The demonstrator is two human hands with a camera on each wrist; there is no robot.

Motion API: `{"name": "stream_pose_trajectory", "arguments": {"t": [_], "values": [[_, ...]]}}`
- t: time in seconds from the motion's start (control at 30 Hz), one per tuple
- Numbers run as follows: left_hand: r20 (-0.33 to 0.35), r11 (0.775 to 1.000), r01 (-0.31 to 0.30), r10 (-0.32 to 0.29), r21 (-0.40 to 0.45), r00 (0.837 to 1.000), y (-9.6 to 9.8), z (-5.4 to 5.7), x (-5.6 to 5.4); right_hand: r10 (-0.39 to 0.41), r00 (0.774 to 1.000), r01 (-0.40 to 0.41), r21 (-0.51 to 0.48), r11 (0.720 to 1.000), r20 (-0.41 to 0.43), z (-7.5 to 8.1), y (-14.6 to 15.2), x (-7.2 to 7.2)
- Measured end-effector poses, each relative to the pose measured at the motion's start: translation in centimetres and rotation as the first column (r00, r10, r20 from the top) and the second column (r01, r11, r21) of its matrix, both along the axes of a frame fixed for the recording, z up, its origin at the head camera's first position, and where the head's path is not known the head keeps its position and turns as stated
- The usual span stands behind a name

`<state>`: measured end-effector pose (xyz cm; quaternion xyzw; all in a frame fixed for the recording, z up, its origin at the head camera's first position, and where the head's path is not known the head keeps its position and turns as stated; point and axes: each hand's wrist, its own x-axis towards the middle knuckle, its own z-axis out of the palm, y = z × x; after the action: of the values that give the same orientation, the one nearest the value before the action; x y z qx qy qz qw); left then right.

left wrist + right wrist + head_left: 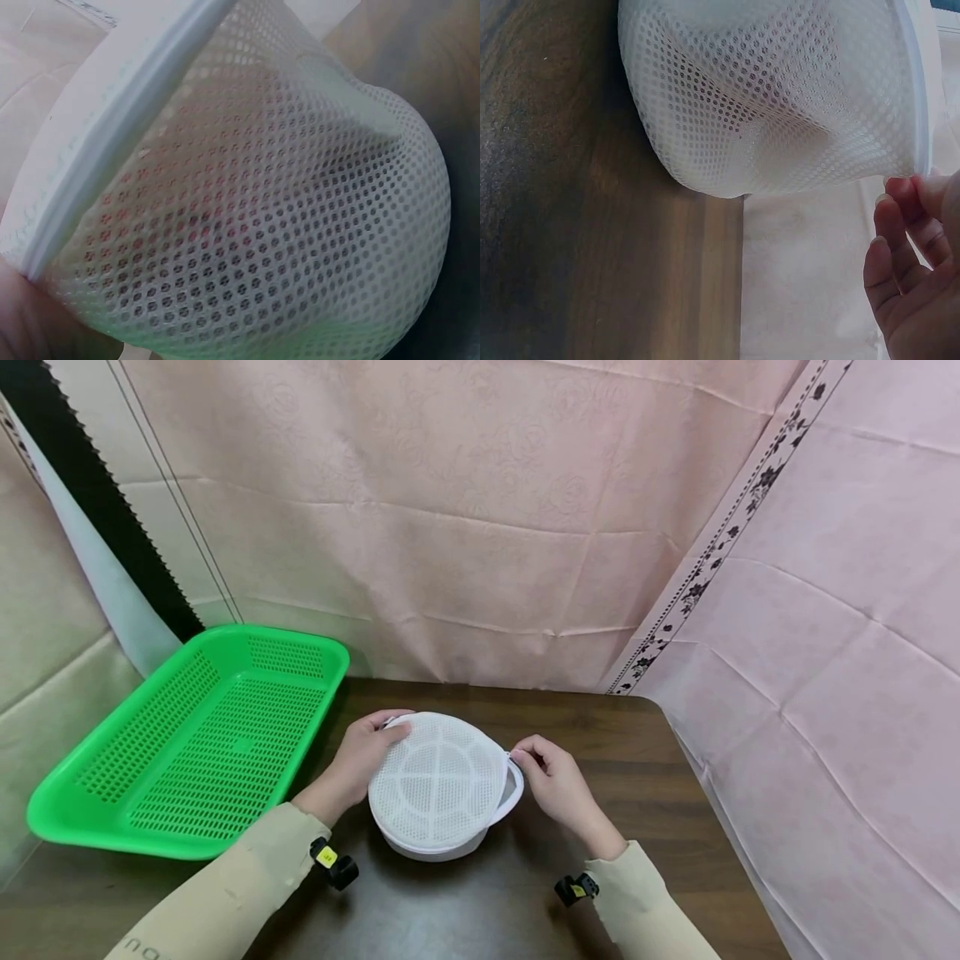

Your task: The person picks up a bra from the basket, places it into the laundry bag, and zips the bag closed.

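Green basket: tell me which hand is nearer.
Left. The left hand, beside the green basket, holds the mesh bag; the right hand, farther off, pinches its right edge.

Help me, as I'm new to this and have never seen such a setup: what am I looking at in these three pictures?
There is no robot here, just a person's two bare hands. The wide picture comes from a camera on the head, looking forward and down. The two close-ups come from small black wrist cameras, one per arm.

On the brown wooden table stand a large green perforated plastic basket, to the left, and a round white mesh bag. The left hand grips the bag's rim, thumb on top; the right hand pinches its edge beside a gap. The close-ups show the bag's mesh sides; what, if anything, is inside is unclear.
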<state>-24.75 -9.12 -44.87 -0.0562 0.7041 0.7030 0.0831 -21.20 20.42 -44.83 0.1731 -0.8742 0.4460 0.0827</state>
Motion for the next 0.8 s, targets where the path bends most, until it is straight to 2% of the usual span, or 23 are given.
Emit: {"name": "stream_pose_trajectory", "arguments": {"t": [0.3, 0.57, 0.67, 0.8], "values": [[-0.021, 0.999, -0.039, 0.039, 0.016, 0.999, 0.05, -0.35, 0.01, 0.011, 0.999, -0.011, -0.004, 1.000, -0.034, 0.13, 0.02, 0.21], [-0.026, 0.990, -0.122, 0.124, 0.065, 0.992, -0.12, -0.57, 0.15, 0.032, 0.998, -0.033, -0.018, 0.999, -0.047, 0.04, 0.04, 0.14], [-0.019, 0.995, -0.093, 0.094, 0.045, 0.995, -0.26, -0.44, 0.31, 0.024, 0.999, -0.027, -0.062, 0.998, -0.039, -0.06, 0.15, 0.03], [-0.001, 0.999, 0.022, -0.022, -0.049, 1.000, -0.62, 0.06, 0.66, -0.012, 0.999, 0.007, -0.142, 0.990, -0.033, -0.07, 0.30, -0.23]]}}
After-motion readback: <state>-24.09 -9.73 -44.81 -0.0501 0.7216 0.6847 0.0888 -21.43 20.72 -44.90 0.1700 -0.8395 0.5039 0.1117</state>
